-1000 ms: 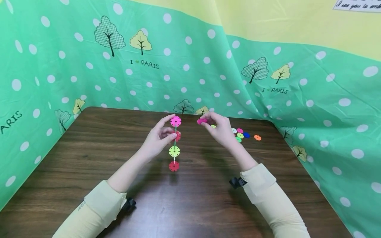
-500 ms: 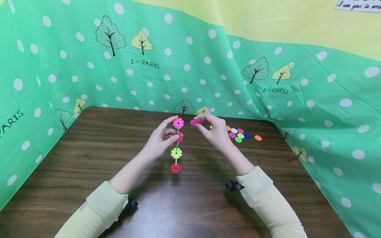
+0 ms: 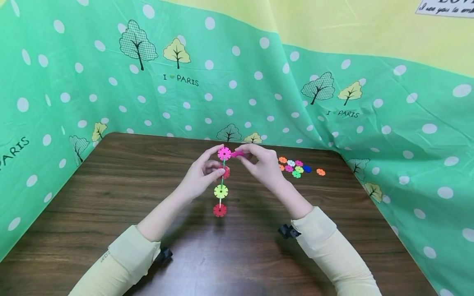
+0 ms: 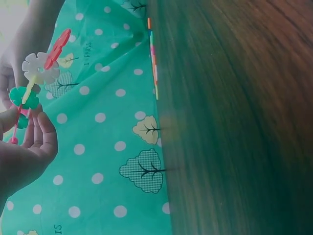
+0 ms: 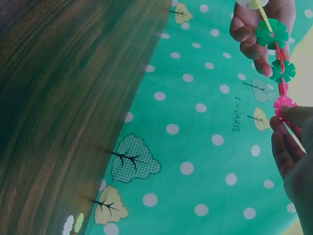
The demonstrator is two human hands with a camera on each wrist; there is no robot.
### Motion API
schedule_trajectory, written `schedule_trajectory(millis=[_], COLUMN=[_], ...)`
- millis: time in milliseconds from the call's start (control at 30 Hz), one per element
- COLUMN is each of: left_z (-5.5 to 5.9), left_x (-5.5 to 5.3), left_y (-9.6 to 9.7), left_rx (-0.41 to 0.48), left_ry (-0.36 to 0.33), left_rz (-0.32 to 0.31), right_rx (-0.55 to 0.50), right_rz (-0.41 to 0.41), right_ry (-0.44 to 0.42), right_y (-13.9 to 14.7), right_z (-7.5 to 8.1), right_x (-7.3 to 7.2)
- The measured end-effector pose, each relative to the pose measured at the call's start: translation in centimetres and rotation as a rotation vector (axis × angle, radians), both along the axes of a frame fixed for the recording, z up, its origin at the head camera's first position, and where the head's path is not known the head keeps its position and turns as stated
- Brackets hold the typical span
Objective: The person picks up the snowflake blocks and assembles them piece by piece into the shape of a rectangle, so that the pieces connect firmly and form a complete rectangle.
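My left hand holds an upright chain of interlocking snowflake discs above the table, thumb and fingers pinching it near a red disc. A pink disc tops the chain; a yellow disc and another red disc hang lower. Green and white discs sit edge-on between them, as the green disc and white disc show in the left wrist view. My right hand pinches a separate pink snowflake disc, its rim right at the right edge of the chain's top disc.
Several loose discs lie together on the brown wooden table to the right, among them a blue disc and a green disc. An orange disc lies apart. A green dotted cloth hangs behind the table.
My right hand has moved left with its pink disc, from a gap away to the chain's top disc, turning the disc nearly edge-on. The left hand has shifted slightly right with the chain.
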State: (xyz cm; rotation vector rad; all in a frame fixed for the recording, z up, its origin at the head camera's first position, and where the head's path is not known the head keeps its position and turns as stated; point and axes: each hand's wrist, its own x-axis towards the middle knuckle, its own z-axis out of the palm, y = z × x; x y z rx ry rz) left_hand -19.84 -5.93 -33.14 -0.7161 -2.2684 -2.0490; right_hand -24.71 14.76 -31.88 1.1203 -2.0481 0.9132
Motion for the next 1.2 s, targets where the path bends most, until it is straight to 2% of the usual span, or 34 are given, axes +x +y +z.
schedule_trajectory(millis=[233,633,867,1000,1200], left_z=[0.2,0.4,-2.3,-2.2,-2.5], left_x=[0.2,0.5,-1.2,-1.1,-1.0], left_y=[0.0,-0.2,-0.1,-0.1,-0.1], left_rx=[0.004,-0.033,-0.056,-0.089,-0.088], left_ry=[-0.01,0.035,0.126,0.155,0.148], left_rz=[-0.008,-0.001,-0.022,-0.012,-0.005], right_rx=[-0.002,0.0,-0.002,-0.011,0.0], right_rz=[-0.023,-0.047,-0.026,-0.02,-0.01], right_ry=[0.039,0.161,0.169,0.162,0.15], right_y=[-0.2,-0.5,-0.5,-0.4,-0.4], right_z=[0.0,-0.2,-0.4,-0.5,-0.7], right_x=[0.2,0.4,0.6,0.7,0.6])
